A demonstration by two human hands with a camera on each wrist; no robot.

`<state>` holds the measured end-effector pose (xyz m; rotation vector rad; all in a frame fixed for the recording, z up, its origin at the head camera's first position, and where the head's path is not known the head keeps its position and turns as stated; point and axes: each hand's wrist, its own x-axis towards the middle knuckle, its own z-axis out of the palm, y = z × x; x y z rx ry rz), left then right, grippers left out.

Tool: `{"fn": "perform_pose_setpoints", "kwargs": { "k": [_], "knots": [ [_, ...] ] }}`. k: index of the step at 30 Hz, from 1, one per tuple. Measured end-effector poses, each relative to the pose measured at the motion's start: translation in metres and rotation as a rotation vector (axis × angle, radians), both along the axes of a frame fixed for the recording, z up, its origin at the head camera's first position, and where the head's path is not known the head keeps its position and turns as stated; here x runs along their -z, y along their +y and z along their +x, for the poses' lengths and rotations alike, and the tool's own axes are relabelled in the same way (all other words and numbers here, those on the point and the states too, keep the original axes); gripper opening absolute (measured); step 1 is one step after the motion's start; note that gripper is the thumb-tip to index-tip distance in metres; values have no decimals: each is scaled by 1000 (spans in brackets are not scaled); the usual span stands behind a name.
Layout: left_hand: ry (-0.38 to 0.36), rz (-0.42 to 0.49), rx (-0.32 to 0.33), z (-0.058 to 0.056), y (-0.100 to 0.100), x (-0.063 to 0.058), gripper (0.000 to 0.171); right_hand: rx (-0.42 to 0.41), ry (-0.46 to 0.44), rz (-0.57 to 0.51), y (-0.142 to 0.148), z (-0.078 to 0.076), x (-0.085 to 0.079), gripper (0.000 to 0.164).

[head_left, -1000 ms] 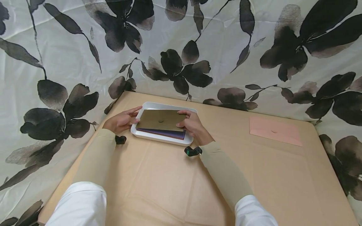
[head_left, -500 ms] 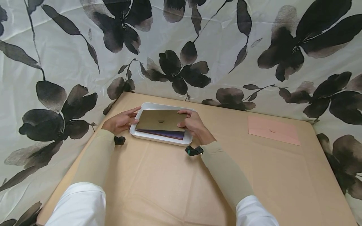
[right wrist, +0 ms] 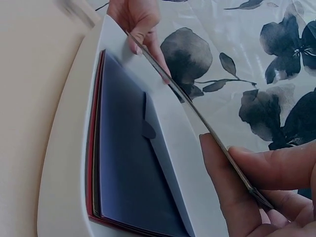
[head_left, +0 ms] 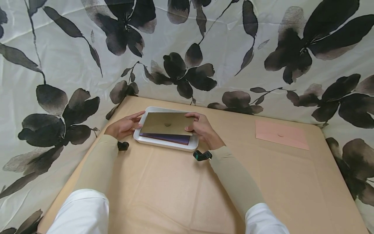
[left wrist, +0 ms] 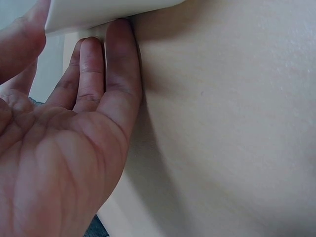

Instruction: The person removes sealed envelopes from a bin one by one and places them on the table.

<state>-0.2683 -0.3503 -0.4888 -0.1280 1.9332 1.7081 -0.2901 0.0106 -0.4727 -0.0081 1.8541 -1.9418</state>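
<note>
My right hand (head_left: 203,128) pinches the right end of a gold envelope (head_left: 163,122) between thumb and fingers. In the right wrist view this envelope stands tilted, lifted at the right over the white tray (right wrist: 64,163). A purple-blue envelope (right wrist: 126,143) with a rounded flap lies uppermost inside the tray, with red and dark edges of several more beneath it. My left hand (head_left: 124,126) holds the tray's left end. Seen from the left wrist, the thumb is on the tray's side and the fingertips (left wrist: 120,42) reach under its edge.
A pink envelope (head_left: 280,134) lies flat at the right of the tan-covered table (head_left: 163,195). Behind the table hangs a white cloth (head_left: 228,39) with dark flowers.
My right hand has shifted slightly right and raised the gold envelope a little, showing more of the purple-blue one. My left hand stays at the tray.
</note>
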Motion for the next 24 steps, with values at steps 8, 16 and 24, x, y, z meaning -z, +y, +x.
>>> {"fn": "perform_pose_setpoints", "kwargs": {
  "k": [8,16,24],
  "knots": [
    [-4,-13,2,1,0,-2,86,0,-3,-8,3,1,-3,66],
    [0,-22,9,0,1,-1,85,-7,-9,-25,8,2,-7,66],
    [3,-15,16,-1,0,1,87,-19,-15,-43,12,1,-8,67]
  ]
}}
